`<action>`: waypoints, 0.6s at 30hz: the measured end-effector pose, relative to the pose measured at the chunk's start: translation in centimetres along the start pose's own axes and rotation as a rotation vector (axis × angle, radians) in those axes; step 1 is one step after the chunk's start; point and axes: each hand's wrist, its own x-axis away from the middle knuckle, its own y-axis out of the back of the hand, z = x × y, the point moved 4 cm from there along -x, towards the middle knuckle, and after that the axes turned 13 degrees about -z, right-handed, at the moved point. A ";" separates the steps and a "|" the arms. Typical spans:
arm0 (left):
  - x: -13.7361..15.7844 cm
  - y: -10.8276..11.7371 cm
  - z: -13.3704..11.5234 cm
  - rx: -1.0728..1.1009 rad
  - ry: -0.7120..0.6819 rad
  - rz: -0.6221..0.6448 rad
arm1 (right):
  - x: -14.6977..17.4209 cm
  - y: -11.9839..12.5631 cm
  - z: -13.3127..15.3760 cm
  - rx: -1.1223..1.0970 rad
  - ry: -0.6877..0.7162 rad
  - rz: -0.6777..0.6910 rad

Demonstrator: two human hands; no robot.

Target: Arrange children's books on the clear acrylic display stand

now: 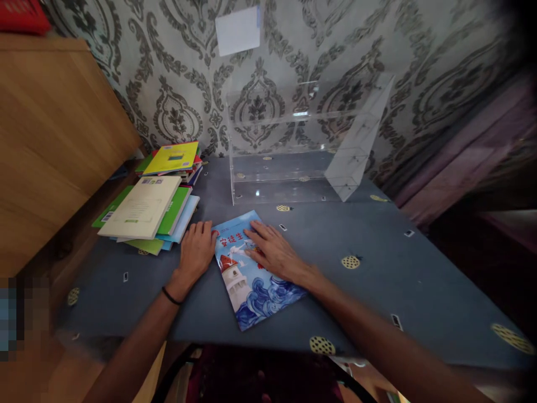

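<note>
Book [247,305] beneath flat, slightly spread right fingers [260,230], cover partly hidden; left fingers [198,228] at far-left edge, grip unclear.

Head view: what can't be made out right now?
All in the head view:
- Blue book: part of its cover art, under the right hand.
- Left hand: its palm side, hidden by the back of the hand.
- Cream book: small print, too small to read.
- Green book: most of its cover, under the cream book.
- Red object: cut off by the top-left corner.
</note>
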 end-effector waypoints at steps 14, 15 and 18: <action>0.4 -2.1 2.2 1.404 0.935 0.003 | 1.1 -1.4 -2.1 -0.198 -0.206 -0.193; 0.6 -2.4 1.6 1.503 0.998 0.038 | 1.3 -1.4 -2.2 -0.224 -0.219 -0.207; 1.1 -2.8 -0.2 1.691 1.095 0.236 | 1.7 -1.8 -2.8 -0.309 -0.304 -0.211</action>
